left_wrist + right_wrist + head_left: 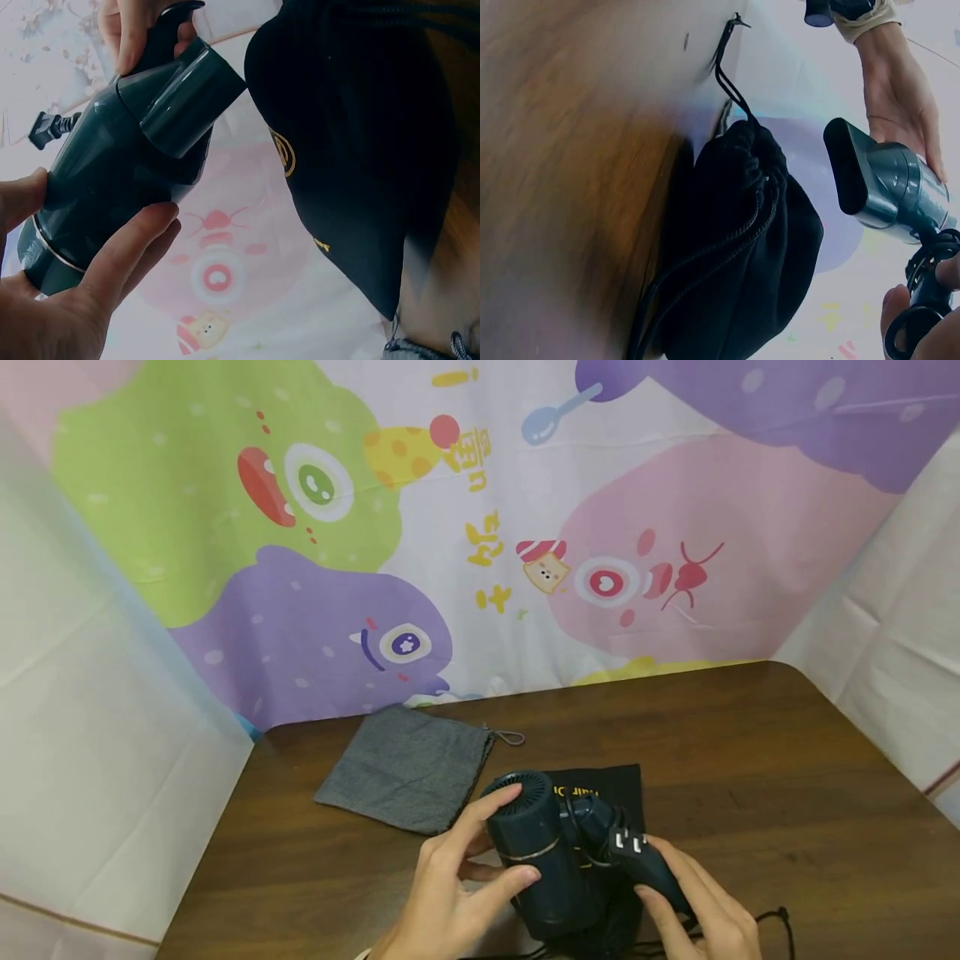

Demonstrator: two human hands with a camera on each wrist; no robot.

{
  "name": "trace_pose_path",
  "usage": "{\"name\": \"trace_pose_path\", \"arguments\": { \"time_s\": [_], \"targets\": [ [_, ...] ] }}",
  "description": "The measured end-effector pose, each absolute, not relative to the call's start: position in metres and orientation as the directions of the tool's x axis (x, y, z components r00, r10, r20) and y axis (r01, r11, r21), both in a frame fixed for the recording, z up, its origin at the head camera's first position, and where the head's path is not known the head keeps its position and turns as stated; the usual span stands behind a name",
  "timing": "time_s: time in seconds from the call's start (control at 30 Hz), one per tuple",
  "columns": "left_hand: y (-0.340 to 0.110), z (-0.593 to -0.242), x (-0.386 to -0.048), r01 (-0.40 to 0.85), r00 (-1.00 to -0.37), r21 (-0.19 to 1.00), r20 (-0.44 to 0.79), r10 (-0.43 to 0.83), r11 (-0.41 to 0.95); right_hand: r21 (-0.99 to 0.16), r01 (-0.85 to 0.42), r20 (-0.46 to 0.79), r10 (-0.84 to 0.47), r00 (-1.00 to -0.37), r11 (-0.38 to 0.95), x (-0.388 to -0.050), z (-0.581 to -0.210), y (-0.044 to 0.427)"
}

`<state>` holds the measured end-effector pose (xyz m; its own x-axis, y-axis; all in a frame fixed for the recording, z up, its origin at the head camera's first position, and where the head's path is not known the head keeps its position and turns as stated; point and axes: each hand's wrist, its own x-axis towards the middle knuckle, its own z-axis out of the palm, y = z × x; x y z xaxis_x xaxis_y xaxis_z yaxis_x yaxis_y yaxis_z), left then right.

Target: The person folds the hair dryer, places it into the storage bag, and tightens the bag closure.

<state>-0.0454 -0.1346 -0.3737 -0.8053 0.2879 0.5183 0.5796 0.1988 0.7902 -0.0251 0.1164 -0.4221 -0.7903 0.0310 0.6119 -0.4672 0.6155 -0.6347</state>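
Observation:
A dark teal hair dryer (pixel 543 877) is held above the table by both hands. My left hand (pixel 450 885) grips its barrel near the round vented end, thumb and fingers on opposite sides. My right hand (pixel 705 910) holds the handle (pixel 648 864), which carries two pale switches. Black cord is wound about the handle, as the right wrist view also shows. The flat nozzle (pixel 847 165) points toward the table side there. Beneath the dryer lies a black drawstring bag (pixel 628 793) with yellow lettering, partly hidden by dryer and hands.
A grey drawstring bag (pixel 412 768) lies flat at the back left of the brown wooden table (pixel 750 760). Black cords (pixel 783 927) trail at the front edge. A cartoon-printed curtain (pixel 495 668) hangs behind, with white sheets at both sides.

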Motion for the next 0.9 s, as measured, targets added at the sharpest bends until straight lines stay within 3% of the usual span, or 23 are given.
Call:
{"name": "trace_pose_path", "arguments": {
  "time_s": [0.47, 0.9],
  "targets": [
    [-0.125, -0.378, -0.041, 0.557, -0.827, 0.817, 0.530, 0.188, 0.147, -0.702, -0.383, 0.572, 0.154, -0.806, 0.601, -0.019, -0.418, 0.104],
    [-0.113, -0.383, -0.033, 0.536, -0.843, 0.838, 0.524, 0.118, 0.105, -0.719, -0.442, 0.635, 0.246, -0.733, 0.537, -0.017, -0.430, 0.094]
  ]
}}
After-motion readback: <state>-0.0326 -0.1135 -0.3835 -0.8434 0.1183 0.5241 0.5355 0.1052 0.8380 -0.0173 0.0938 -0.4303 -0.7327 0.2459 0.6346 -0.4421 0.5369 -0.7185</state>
